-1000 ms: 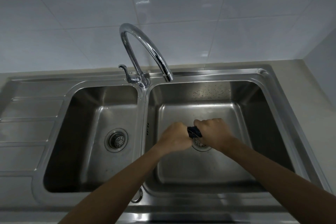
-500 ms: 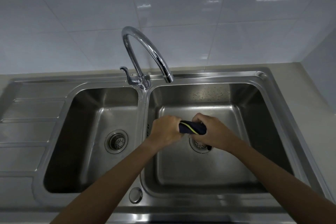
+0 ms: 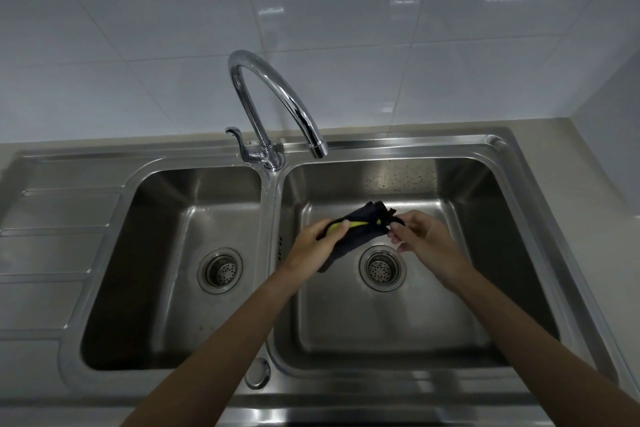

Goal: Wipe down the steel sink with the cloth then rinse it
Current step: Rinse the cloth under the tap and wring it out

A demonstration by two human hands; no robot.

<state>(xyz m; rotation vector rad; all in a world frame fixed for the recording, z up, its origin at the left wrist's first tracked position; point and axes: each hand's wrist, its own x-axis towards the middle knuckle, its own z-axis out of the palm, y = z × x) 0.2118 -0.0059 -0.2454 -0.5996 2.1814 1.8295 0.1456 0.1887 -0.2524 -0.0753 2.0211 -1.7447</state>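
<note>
A dark cloth [image 3: 363, 224] with a yellow-green stripe hangs in the air over the right basin of the steel double sink [image 3: 519, 191]. My left hand [image 3: 317, 243] grips its left end, thumb across the stripe. My right hand [image 3: 420, 236] pinches the cloth's right end with its fingertips. The cloth is stretched between both hands, partly unrolled, with a fold drooping below my left hand. Both hands hover just behind the right drain strainer [image 3: 382, 268]. The chrome faucet [image 3: 277, 104] arches over the right basin; no water runs from its spout.
The left basin has its own drain strainer [image 3: 220, 270]. A ribbed drainboard [image 3: 52, 236] lies at the far left. The faucet lever [image 3: 237, 135] points left. A round plug [image 3: 257, 373] sits on the front divider. White wall tiles rise behind; beige countertop runs along the right.
The hands were close together, twisting the bunched cloth. They have moved apart, and the cloth has loosened and stretched out between them. The right drain is uncovered.
</note>
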